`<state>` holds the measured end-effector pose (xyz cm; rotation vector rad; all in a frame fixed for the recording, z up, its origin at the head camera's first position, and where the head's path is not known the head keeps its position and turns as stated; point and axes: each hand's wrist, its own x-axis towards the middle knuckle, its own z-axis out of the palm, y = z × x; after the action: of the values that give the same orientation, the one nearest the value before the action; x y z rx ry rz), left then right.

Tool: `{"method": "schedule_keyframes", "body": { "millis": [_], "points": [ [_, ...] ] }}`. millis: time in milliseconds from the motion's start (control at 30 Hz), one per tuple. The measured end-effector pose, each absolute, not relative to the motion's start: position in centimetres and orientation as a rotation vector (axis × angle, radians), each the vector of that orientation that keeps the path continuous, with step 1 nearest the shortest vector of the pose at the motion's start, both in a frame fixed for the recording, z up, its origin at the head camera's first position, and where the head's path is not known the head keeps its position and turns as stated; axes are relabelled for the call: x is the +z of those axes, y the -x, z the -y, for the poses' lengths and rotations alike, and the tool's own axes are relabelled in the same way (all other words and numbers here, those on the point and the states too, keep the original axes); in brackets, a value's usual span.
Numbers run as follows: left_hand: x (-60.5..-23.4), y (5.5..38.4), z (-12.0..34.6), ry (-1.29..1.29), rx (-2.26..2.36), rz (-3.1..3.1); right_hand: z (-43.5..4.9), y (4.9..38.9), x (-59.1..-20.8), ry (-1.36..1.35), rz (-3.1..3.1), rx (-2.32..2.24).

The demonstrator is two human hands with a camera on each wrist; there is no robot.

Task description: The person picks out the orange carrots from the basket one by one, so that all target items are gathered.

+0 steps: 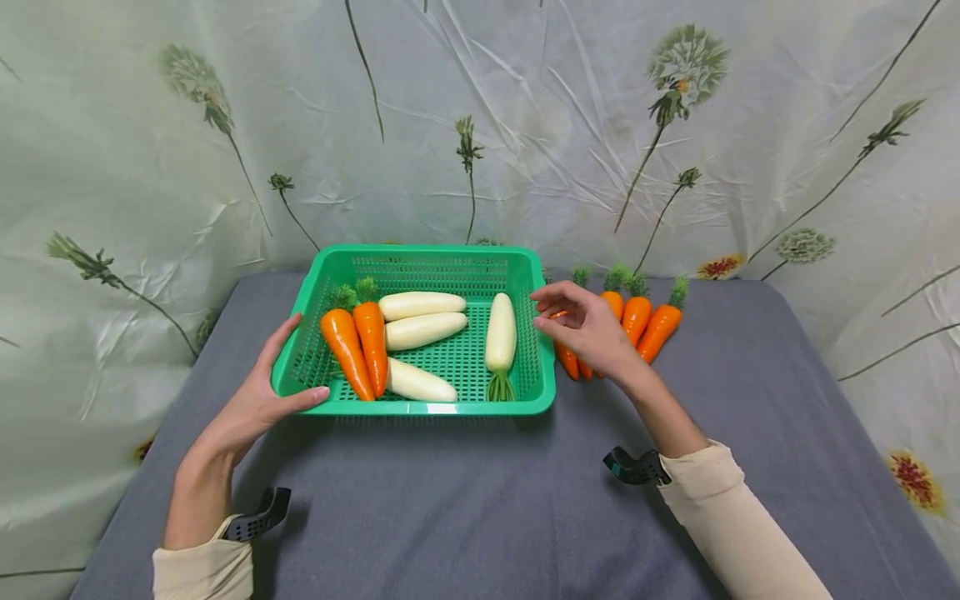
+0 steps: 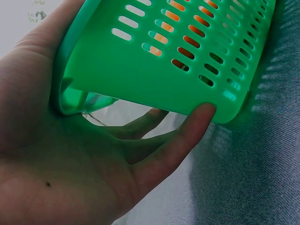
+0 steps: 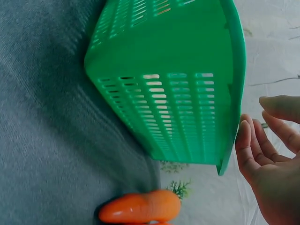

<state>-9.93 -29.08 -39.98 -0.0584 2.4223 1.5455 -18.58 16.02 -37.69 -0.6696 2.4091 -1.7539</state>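
Near the far edge of the desk [image 1: 450, 508], closer to its far left corner than to the far right one, sits a green basket [image 1: 360, 408]. Only the head view looks down into it: two carrots [image 1: 347, 350] lie at its left end, leafy tops toward the desk's far edge, three white radishes [image 1: 426, 331] stretch to the right from beside them, and a fourth radish [image 1: 500, 333] lies apart by the right wall, its green stems toward the desk's near edge. To the right of the basket, by the same far edge, is a row of loose carrots [image 1: 660, 329], some partly hidden by the right hand [image 1: 588, 329].

The left wrist view gives the basket's outer wall, with orange showing through the slots, and the fingers below that the head view hides. The left hand [image 1: 258, 404] grips the left end, thumb over the near rim, the other fingers spread along the outside, one fingertip at the wall's lower edge. The right hand holds nothing; its fingers are gently bent, thumb apart from them. In the right wrist view its fingertips are right by the rim; whether they touch cannot be told.
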Motion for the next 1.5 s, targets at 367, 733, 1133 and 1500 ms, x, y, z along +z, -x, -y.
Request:
{"method": "schedule_keyframes", "body": {
  "millis": [367,733,1133,1500],
  "points": [
    [-40.1,10.0,29.2,0.059,1.535,-2.426,-13.6,18.8,-37.6,0.694,-2.378,-1.709],
    [-40.2,10.0,29.2,0.059,1.534,-2.422,-12.0,18.7,-37.3,0.723,-2.312,-1.719],
    [-40.0,10.2,29.1,0.041,1.551,-2.419,-9.8,18.4,-37.2,0.75,-2.271,-1.645],
    [-40.2,10.1,29.1,0.056,1.528,-2.434,-7.2,18.4,-37.7,0.767,-2.229,-1.57]
  ]
}}
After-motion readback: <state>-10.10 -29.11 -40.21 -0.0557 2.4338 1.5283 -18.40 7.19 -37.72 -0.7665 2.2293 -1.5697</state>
